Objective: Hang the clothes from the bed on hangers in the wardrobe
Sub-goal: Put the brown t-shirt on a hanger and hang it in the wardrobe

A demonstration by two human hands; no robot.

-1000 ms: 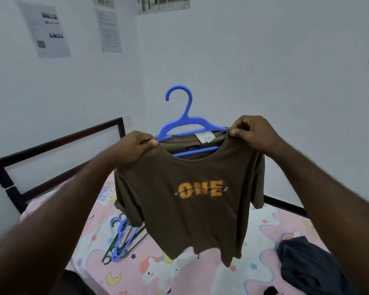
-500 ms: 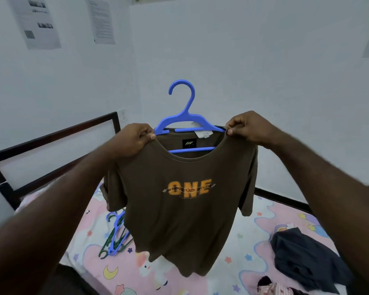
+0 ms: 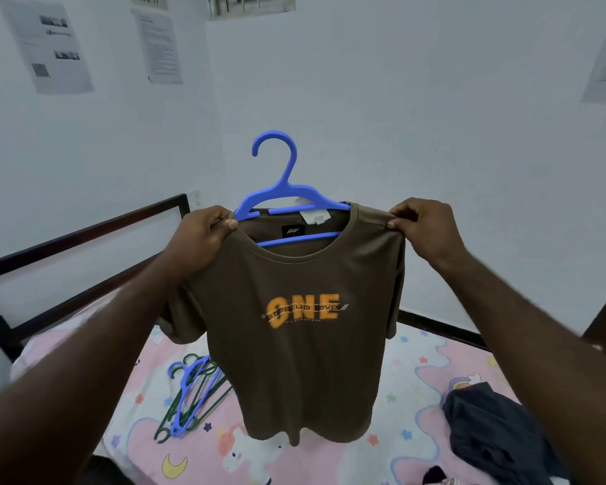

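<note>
**Item:** brown T-shirt (image 3: 301,344), orange "ONE" print, front facing the camera.

**Location:** held in the air over the middle of the bed (image 3: 417,372), hem hanging free above the sheet.

**Mounting:** threaded on a blue hanger (image 3: 289,190). Hook upright above the collar, lower bar showing through the neck opening. Left tip exposed beside the collar, right end under the fabric.

**Left hand** (image 3: 203,236): fingers curled, pinching the shirt's shoulder at the hanger's tip. Cannot tell whether the hanger itself is gripped too.

**Right hand** (image 3: 424,229): thumb and fingers closed narrow on the opposite shoulder seam, cloth drawn outward.

**Progress (judged):**
- Early to middle of the task.
- This shirt on its hanger, shoulders probably being squared.
- Not yet carried to the wardrobe; no wardrobe identifiable in view.

**Remaining:**
- Dark garment (image 3: 497,432) crumpled at the bed's near right corner.
- Scrap of further cloth (image 3: 438,479) at the near edge just beside it, too cut off to identify.
- Spare hangers (image 3: 189,393), blue and green, heaped on the left half of the bed, apparently enough for both.

**Surroundings:**
- Dark bed frame (image 3: 84,232) along the left and far edges.
- Printed sheets (image 3: 46,47) fixed to the walls.

**In the way (judged):**
- Hook unheld, so one hand likely to shift there before hanging.
- Loose hangers tangled together, likely needing separation.
</note>
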